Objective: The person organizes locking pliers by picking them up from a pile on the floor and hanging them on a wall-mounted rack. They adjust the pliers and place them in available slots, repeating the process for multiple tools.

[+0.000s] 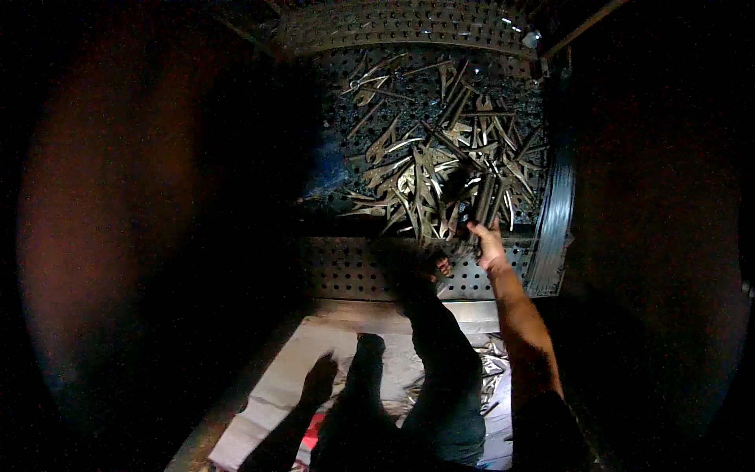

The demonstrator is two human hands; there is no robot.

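Observation:
Near the front right of a heap of dull metal plier-like pieces (pixel 429 169), my right hand (pixel 489 245) is closed around the lower ends of dark, long metal pieces (pixel 486 200). Their far ends run up into the heap. To its left, a few reddish-lit digits (pixel 443 267) show at the end of a dark limb; shadow hides whether this is my left hand. A hand-shaped dark silhouette (pixel 318 381) lies over the pale board, and I cannot tell if it is my left hand or a shadow.
The heap lies on a perforated metal tray (pixel 342 267) with a raised back wall. A shiny grey wrapped edge (pixel 554 212) bounds its right side. More metal pieces (pixel 491 370) lie on the pale board (pixel 271 393) in front, near something red (pixel 311 431). Both sides are very dark.

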